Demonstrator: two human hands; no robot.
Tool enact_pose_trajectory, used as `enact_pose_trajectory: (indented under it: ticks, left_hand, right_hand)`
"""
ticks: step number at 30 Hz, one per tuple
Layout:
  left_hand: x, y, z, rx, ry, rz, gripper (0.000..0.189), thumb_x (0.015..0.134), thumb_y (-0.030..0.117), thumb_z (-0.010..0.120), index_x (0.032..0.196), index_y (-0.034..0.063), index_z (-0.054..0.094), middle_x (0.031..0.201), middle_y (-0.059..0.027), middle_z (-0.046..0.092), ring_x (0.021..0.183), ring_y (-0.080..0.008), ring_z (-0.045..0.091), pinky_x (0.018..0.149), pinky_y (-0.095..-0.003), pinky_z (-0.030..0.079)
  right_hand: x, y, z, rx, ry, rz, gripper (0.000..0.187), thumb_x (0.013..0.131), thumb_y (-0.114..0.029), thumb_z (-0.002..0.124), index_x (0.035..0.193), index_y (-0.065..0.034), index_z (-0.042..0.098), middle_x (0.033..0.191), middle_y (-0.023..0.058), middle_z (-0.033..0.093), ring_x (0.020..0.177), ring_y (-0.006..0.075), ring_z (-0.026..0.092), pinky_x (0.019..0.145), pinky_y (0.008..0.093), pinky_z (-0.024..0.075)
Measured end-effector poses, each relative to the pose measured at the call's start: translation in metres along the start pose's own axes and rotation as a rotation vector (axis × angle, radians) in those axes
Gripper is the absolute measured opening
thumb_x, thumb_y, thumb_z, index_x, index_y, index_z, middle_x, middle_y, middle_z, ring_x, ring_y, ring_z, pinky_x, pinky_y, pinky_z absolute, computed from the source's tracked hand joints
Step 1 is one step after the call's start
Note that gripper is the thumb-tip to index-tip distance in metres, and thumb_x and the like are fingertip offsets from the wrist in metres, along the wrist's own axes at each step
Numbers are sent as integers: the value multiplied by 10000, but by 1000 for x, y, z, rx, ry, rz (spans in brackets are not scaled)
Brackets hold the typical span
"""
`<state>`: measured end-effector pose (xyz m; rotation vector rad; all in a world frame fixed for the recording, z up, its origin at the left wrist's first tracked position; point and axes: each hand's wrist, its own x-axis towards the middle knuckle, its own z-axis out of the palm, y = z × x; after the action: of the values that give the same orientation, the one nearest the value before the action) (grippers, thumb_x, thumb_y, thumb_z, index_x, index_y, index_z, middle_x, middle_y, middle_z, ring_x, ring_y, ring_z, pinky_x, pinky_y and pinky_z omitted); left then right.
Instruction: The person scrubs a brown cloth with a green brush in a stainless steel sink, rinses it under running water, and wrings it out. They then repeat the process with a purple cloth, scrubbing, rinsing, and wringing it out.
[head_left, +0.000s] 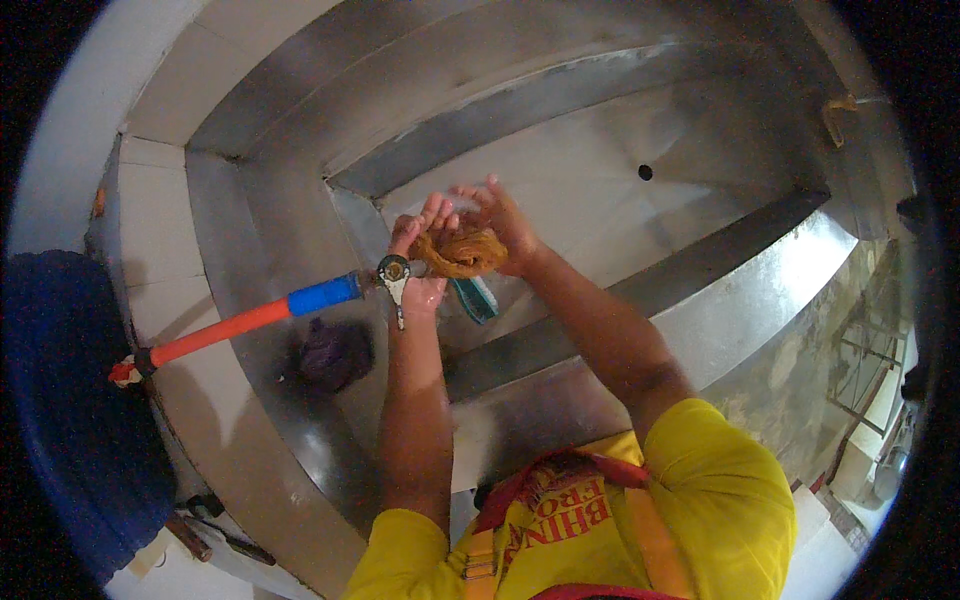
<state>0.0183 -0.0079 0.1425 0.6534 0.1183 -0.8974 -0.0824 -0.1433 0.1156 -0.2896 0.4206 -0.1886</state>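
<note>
Both hands are together at a lever tap over a steel sink. My left hand (429, 217) reaches up behind the tap (394, 271), its wet fingers apart and its palm partly hidden. My right hand (506, 225) is just to the right, fingers spread and slightly blurred. Between them a bunched yellow-brown cloth or mesh (465, 253) sits at the tap's outlet end; whether it is fixed there is not clear. Neither hand plainly grips it. A green scrubbing brush (475, 300) with pale bristles lies below, between my forearms.
A red pipe (221, 330) with a blue coupling (324, 293) feeds the tap from the left, past a dark blue plastic barrel (79, 405). A crumpled dark purple cloth (335, 356) lies on the steel ledge. The sink basin (555, 195) has a drain hole (645, 172).
</note>
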Motion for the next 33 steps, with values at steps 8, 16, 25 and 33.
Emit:
enact_pose_trajectory:
  ticks: [8,16,25,33]
  left_hand:
    - [3,24,13,352,-431,6,566,982,68,785,1471,103,503,1006,-63,749,892,-231,735,882,-420,620]
    - [-14,40,31,829,-333,-128,460,1046,231,741,1446,134,537,822,13,593,772,-128,624,715,-340,570]
    - [27,-35,-64,179,505,252,137,1050,268,718,1158,188,693,816,24,606,723,-148,578,677,-340,504]
    - [-4,48,-22,1035,-192,196,609,915,226,783,1496,250,600,1568,-115,513,1392,-317,534,1103,-481,479]
  right_hand:
    - [-17,48,-33,474,-671,626,860,975,-808,532,1514,-137,517,1249,263,688,1005,375,773,835,617,664]
    - [-32,46,-10,-646,-386,340,603,856,-244,881,1339,-44,581,1060,74,703,741,177,650,581,328,532]
    - [-1,47,5,-2000,-90,-186,604,1018,-354,622,1506,-71,407,1135,273,754,984,493,751,833,606,596]
    - [15,19,3,-1562,-155,-260,240,903,-243,788,1026,-84,657,914,124,759,730,331,734,599,481,551]
